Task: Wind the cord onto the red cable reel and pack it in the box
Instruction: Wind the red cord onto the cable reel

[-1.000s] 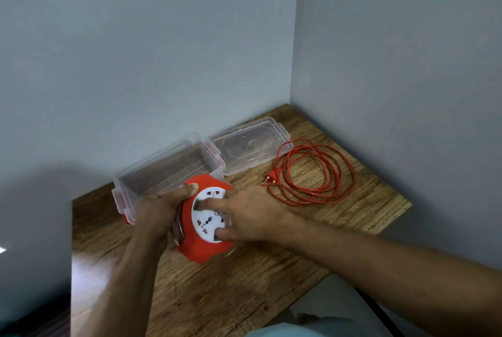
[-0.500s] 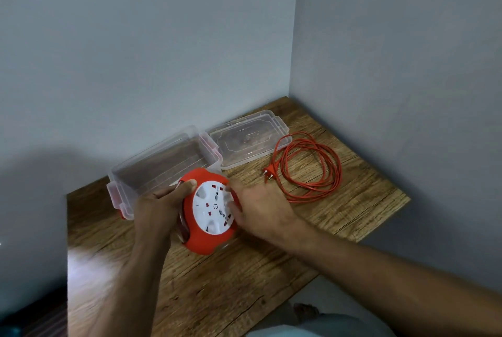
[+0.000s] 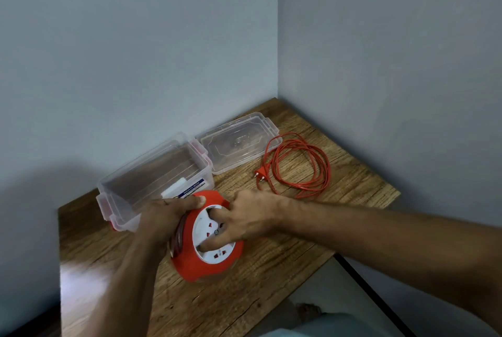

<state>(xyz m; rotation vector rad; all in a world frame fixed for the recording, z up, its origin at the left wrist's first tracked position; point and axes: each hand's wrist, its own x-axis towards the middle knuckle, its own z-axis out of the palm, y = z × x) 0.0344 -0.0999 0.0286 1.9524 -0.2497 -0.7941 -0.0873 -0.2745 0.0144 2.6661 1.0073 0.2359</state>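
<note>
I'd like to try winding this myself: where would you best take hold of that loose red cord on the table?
Probably at the plug: it is the free end, lying clear at the coil's left edge. Pinch its body from above, prongs pointing away from the loops.

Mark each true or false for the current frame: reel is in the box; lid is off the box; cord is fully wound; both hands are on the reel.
1. The red cable reel is in the box. False: it is held outside, in front of it.
2. The lid is off the box. True.
3. The cord is fully wound. False: a coil lies loose on the table.
4. The left hand and right hand are both on the reel. True.
</note>
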